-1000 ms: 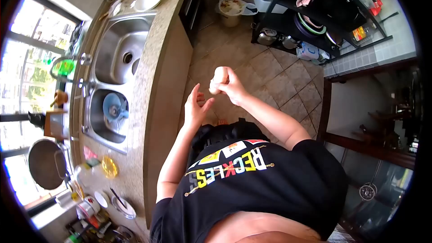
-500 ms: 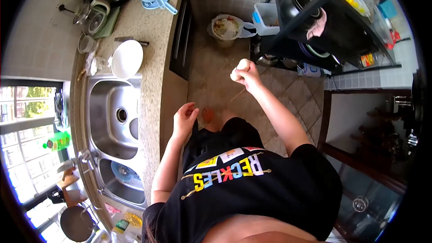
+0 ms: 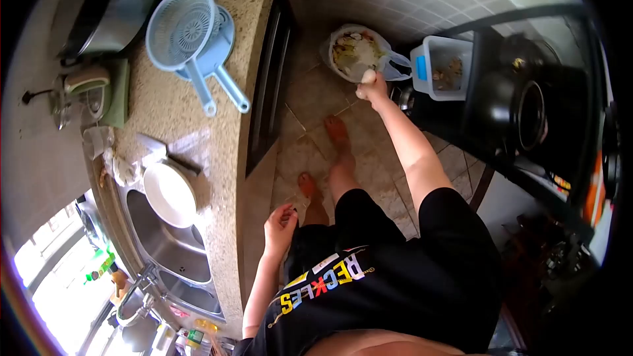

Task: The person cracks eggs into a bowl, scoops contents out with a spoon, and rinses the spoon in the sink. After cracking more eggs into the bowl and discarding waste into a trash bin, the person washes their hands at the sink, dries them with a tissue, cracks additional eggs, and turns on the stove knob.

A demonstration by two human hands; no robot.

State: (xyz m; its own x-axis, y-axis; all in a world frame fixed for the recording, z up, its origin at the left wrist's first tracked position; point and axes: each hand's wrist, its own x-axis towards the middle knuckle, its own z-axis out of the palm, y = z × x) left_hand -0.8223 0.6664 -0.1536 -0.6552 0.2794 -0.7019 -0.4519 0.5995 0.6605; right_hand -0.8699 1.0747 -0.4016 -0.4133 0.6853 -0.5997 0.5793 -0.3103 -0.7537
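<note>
Two pale lumps (image 3: 368,77) are clasped in the right hand (image 3: 376,92), aligned towards one bin (image 3: 333,59) — the left hand (image 3: 279,228) half-curled, empty.

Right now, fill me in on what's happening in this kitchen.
A barefoot person stands by the counter. Their right hand holds a pale, rounded item, too small to identify, out by the bag-lined bin, which has scraps inside. The left hand is near the body, fingers curled, nothing visible in it.
</note>
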